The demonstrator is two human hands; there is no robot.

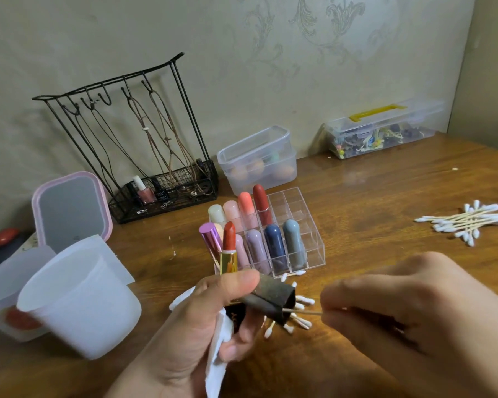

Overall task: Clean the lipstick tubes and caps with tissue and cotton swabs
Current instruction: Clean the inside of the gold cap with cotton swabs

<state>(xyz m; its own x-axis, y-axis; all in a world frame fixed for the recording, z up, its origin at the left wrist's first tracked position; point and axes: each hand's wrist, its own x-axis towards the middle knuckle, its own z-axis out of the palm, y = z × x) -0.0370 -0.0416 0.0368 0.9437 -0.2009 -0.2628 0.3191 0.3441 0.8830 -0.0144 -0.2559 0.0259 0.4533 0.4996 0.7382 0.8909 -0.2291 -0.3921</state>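
The black cap (270,300) lies sideways near centre, mouth facing right, gripped with lipstick (228,254) and tissue (216,366) by the curled left hand (202,320), while the right hand (408,308) pinches a cotton swab (304,312) poked into it.

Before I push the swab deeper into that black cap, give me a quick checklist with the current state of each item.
1. Cap held firmly: ok, left hand grips the black cap with the open lipstick and tissue.
2. Swab aimed at the opening: ok, right hand pinches the cotton swab, its tip at the cap's mouth.
3. Swab tip clean: cannot tell, it is hidden inside.
4. Exposed red bullet clear of the fingers: ok, it stands above the thumb.
5. Fresh swabs available: ok, swab pile lies on the table.
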